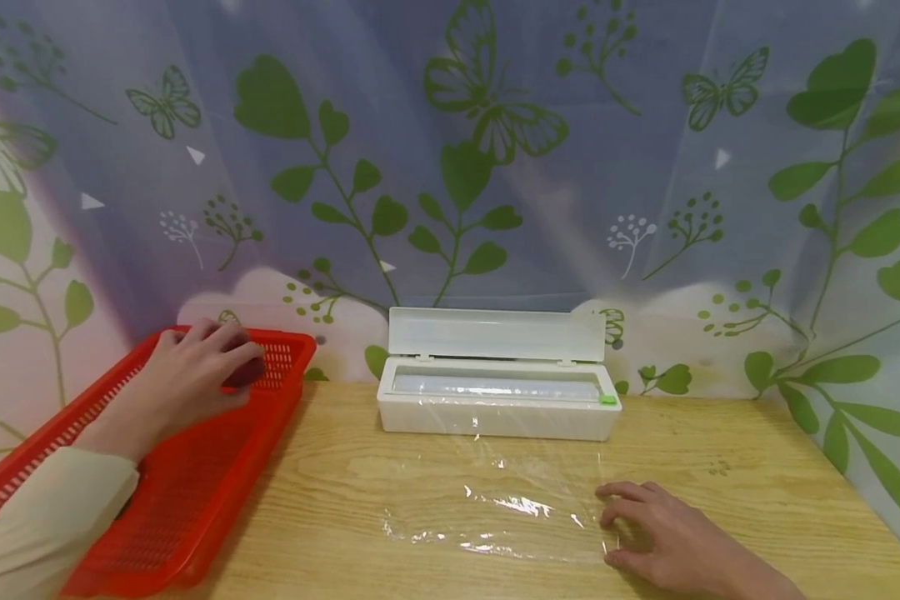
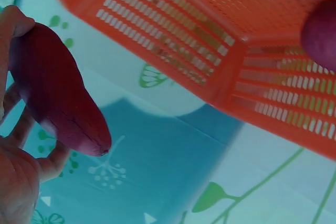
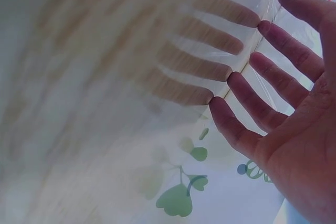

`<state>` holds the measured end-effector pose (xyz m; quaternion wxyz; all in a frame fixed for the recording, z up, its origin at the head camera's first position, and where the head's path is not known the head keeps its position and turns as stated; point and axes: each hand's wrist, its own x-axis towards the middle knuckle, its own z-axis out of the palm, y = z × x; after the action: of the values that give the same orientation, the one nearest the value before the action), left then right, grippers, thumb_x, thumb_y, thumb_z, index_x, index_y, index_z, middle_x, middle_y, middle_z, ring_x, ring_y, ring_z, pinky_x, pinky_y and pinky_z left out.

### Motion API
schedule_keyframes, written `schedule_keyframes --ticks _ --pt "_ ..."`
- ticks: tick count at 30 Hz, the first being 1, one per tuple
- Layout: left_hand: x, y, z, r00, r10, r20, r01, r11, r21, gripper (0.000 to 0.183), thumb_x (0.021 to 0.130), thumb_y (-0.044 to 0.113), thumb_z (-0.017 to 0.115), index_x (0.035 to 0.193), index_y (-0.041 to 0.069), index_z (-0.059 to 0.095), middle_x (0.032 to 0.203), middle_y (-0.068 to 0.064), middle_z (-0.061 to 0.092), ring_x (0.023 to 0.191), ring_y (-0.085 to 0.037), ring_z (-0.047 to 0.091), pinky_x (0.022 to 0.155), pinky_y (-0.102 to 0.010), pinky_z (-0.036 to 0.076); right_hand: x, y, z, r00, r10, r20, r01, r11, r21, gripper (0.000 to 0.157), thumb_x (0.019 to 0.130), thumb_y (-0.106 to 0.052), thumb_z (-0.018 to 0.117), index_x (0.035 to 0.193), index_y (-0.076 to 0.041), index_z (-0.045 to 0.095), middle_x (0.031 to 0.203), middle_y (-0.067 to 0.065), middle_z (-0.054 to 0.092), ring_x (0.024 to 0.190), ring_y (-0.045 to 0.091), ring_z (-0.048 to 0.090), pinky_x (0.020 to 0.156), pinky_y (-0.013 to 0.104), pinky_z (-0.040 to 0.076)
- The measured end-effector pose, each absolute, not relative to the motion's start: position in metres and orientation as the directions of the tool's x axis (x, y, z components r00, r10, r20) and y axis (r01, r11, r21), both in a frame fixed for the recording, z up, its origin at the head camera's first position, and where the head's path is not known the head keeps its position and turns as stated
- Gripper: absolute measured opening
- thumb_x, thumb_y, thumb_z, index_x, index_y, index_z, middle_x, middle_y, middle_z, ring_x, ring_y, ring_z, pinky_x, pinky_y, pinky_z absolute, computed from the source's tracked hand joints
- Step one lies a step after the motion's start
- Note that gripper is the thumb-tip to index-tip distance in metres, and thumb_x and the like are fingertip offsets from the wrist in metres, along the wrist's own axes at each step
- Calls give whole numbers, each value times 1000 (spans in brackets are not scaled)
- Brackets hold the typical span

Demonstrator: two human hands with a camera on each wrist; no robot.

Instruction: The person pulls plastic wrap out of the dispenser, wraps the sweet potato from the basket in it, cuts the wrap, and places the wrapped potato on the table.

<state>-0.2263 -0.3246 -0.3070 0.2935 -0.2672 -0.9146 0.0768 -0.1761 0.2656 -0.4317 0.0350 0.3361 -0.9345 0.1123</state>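
My left hand [image 1: 187, 375] holds a dark purple-red sweet potato [image 2: 58, 93] above the far end of the red basket [image 1: 228, 517]. In the left wrist view the fingers and thumb curl around its sides, and its tapered end points away from the palm. On the table, a sheet of clear cling film [image 1: 495, 504] stretches forward from a white dispenser box [image 1: 495, 419]. My right hand [image 1: 671, 533] rests with spread fingers at the film's right edge. Its fingertips touch the tabletop there in the right wrist view.
The dispenser's lid [image 1: 495, 333] is raised, with the film roll [image 1: 495, 385] inside and a green slider [image 1: 607, 400] at the right end. Another purple-red sweet potato [image 2: 321, 35] lies in the basket, partly cut off. A patterned curtain [image 1: 555, 225] hangs behind the wooden table [image 1: 727, 475].
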Motion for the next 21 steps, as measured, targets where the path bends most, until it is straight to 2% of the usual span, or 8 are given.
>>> schedule_keyframes --ticks 6,10,17,21 --pt "-223 -311 -304 -660 534 528 477 841 -254 45 68 15 86 110 16 70 112 -12 63 100 -35 56 64 -57 50 -178 266 -430 -781 -618 89 -622 754 -212 20 91 -54 70 103 -40 62 137 -3 63 118 30 63 90 49 56" --pt "-216 -299 -300 -671 524 525 493 844 -212 42 71 16 86 110 17 70 111 -9 64 99 -32 56 66 -55 50 -179 265 -430 -778 -624 77 -623 751 -218 22 92 -55 68 105 -39 62 138 -3 63 120 30 62 92 50 55" --pt "-201 -268 -293 -722 488 490 497 859 -124 37 77 18 85 112 18 72 114 -8 64 105 -30 56 74 -56 51 -178 267 -434 -745 -641 184 -666 726 -171 28 90 -53 72 110 -37 60 133 -6 64 116 23 63 91 44 56" --pt "-194 -251 -291 -728 480 489 509 857 -83 36 79 17 82 114 18 72 116 -8 66 107 -30 57 75 -55 53 -179 268 -434 -750 -633 189 -660 733 -164 30 89 -54 73 110 -36 62 134 -7 65 118 25 63 94 46 55"
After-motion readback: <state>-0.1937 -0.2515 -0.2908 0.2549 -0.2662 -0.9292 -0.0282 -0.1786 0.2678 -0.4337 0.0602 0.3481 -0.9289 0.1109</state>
